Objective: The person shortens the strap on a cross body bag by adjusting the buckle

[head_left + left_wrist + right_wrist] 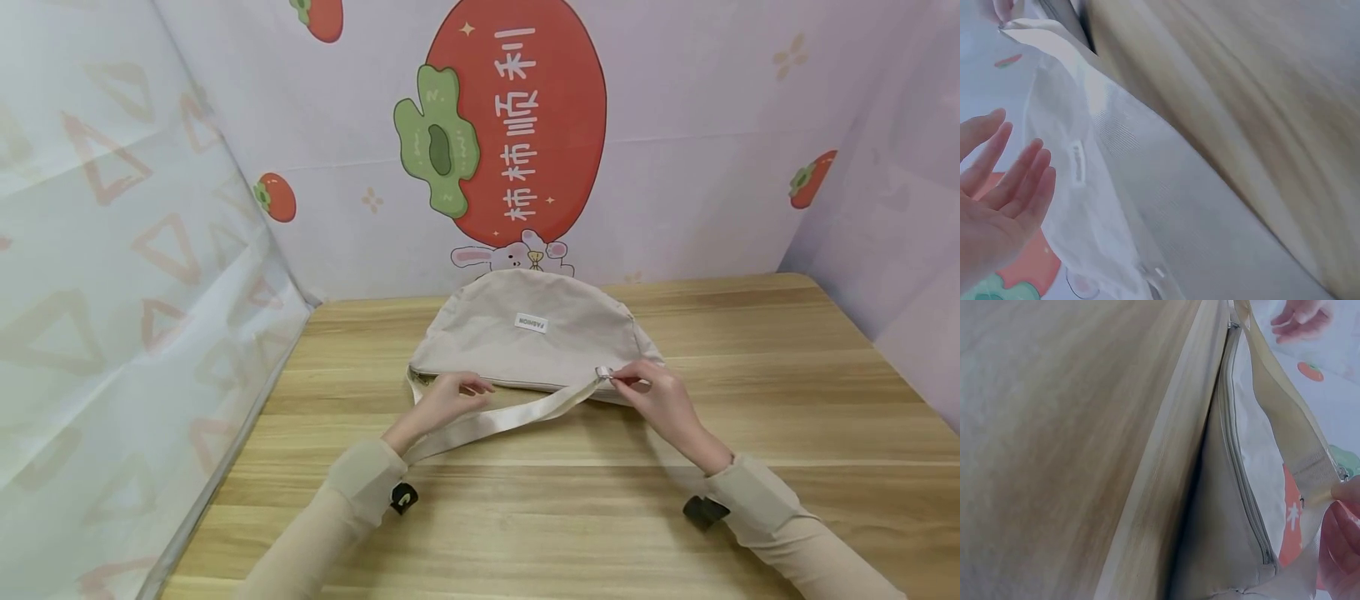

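Note:
A beige half-moon shoulder bag (480,333) with a white label (531,323) lies on the table, its zipper (1244,475) along the side nearest me. Its wide strap (480,427) loops out in front of the bag. My right hand (663,408) pinches the strap right beside a small metal buckle (603,372), at the bag's right front. My left hand (446,404) hovers over the strap near the bag's left corner, fingers relaxed and holding nothing. In the left wrist view the left palm (997,212) faces the bag, fingers loosely spread.
The wooden table (562,525) runs under both forearms. Behind it hangs a white cloth backdrop (675,200) printed with persimmons, and a patterned cloth (135,333) borders the left side. Black wrist devices (403,497) sit below both cuffs.

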Demonstrator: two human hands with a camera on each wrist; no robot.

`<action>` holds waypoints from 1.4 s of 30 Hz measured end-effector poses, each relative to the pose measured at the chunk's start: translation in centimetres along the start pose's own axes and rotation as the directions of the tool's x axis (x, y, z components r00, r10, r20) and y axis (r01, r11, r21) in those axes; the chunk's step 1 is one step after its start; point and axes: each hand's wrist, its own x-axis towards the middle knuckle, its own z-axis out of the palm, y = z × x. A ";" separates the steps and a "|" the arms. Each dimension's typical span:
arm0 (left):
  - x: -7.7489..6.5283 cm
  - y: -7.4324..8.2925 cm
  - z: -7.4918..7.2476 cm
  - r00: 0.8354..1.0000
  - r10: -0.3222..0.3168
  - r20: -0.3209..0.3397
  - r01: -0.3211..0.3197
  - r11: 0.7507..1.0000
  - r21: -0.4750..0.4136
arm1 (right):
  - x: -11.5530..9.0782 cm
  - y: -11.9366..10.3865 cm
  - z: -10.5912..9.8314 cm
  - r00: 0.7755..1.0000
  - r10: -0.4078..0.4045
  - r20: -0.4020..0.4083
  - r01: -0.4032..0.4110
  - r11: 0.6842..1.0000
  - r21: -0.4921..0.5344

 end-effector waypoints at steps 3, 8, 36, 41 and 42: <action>1.1 1.0 0.6 0.999 0.038 0.016 -0.037 0.999 -0.039 | 0.0 0.0 0.1 1.000 -0.009 -0.003 0.009 1.000 0.006; 3.0 3.0 2.1 0.997 0.079 0.002 -0.079 0.995 -0.066 | 0.1 0.0 0.1 1.000 0.001 -0.003 -0.001 1.000 0.006; 7.7 7.0 10.1 0.997 -0.020 -0.076 -0.003 0.958 -0.287 | -0.1 -0.2 -0.1 1.000 -0.008 -0.016 0.008 1.000 0.021; 8.0 6.8 10.5 0.997 -0.035 -0.067 0.012 0.948 -0.318 | -0.1 -0.3 -0.2 1.000 -0.007 -0.015 0.007 1.000 0.014; 8.0 6.7 10.6 0.997 -0.038 -0.064 0.015 0.945 -0.326 | -0.1 -0.3 -0.2 1.000 -0.007 -0.015 0.007 1.000 0.013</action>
